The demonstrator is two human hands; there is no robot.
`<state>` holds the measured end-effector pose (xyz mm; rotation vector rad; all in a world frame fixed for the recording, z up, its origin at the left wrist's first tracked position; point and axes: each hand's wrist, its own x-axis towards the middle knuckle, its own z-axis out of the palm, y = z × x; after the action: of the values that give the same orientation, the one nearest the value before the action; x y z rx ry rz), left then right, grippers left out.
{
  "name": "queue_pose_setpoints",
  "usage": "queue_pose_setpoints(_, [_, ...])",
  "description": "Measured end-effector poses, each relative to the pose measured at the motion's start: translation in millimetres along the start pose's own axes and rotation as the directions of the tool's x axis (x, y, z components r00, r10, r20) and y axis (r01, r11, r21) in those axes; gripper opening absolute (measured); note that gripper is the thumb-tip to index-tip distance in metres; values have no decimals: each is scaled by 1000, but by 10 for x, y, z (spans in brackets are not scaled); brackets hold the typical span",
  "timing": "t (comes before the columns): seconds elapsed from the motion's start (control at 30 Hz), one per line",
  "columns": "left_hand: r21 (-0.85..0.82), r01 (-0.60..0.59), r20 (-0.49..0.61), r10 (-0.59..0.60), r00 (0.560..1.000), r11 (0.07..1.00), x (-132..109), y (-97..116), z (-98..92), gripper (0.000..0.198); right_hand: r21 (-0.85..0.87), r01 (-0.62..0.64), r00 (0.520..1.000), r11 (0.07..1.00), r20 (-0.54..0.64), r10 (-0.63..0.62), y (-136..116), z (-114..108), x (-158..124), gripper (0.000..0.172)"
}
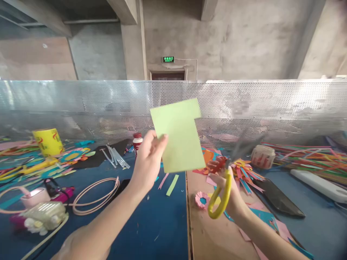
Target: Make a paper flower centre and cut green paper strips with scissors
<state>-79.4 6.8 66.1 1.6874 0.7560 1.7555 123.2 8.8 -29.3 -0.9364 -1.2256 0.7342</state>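
My left hand (pixel 150 157) pinches the left edge of a light green paper sheet (pixel 181 141), raised above the table. The sheet has a piece cut away along its right side, leaving a tab at the top right. To its right, my right hand (pixel 226 184) holds scissors with yellow handles (pixel 221 200). Their blades are blurred, point up and to the right, and are apart from the paper. A narrow green strip (pixel 172 185) and a pink strip (pixel 163 181) lie on the blue table below the sheet.
A yellow tape roll (pixel 48 142), coiled pink cable (pixel 94 196) and glue sticks (pixel 118 157) are on the left. A pink paper flower (pixel 202 200), dark phone (pixel 282 198), white device (pixel 320 185) and jar (pixel 262 156) are on the right. A perforated metal divider (pixel 114 104) stands behind.
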Motion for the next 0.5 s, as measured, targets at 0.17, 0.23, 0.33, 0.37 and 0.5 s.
queue_pose_setpoints(0.17, [319,-279,-126,333,934,906,338,-230,137,20,-16,-175,967,984,187,175,-127,154,-167,30])
queue_pose_setpoints(0.23, [354,-304,-138,371,918,885,371,-309,178,19,4,-204,951,979,238,197,-157,212,-235,24])
queue_pose_setpoints(0.33, [407,-312,-124,391,912,858,375,-406,192,18,-3,-218,933,976,293,209,-139,246,-286,20])
queue_pose_setpoints(0.37, [420,-310,-120,390,913,853,372,-430,190,18,-22,-215,932,976,294,212,-121,246,-290,21])
queue_pose_setpoints(0.5, [412,-301,-123,380,917,860,356,-498,193,18,-89,-226,924,970,297,242,-51,250,-289,34])
